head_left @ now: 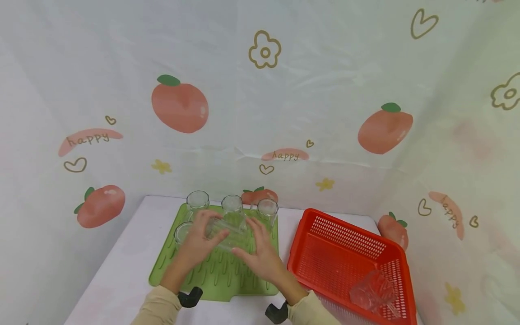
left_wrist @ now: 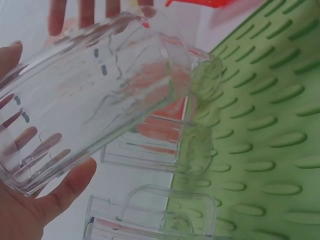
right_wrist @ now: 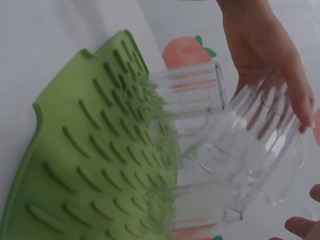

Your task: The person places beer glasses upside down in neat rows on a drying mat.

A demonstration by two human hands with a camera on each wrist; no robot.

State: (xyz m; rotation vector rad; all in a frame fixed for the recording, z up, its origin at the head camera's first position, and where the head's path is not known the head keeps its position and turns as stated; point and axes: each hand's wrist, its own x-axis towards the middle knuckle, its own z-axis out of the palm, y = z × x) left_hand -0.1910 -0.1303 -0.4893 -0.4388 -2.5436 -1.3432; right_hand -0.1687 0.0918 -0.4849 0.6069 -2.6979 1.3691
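A clear glass cup (head_left: pixel 229 234) is tilted in the air over a green drying mat (head_left: pixel 221 280). My left hand (head_left: pixel 199 239) grips one end of it, thumb and fingers on opposite sides, as the left wrist view also shows. Around the cup's other end my right hand (head_left: pixel 260 253) is spread, its fingers apart and close to the glass; in the right wrist view, its fingertips (right_wrist: pixel 300 227) lie at the lower right corner. Several more clear cups stand on the mat, among them one at the back left (head_left: pixel 197 201) and one at the back right (head_left: pixel 267 210). One in the left wrist view has a handle (left_wrist: pixel 170 192).
To the right of the mat sits a red plastic basket (head_left: pixel 298 243) with slotted walls. Clear glassware (head_left: pixel 371 291) lies in its near right corner. A white cloth (head_left: pixel 284 90) printed with fruit and flowers hangs behind the white table (head_left: pixel 118 275).
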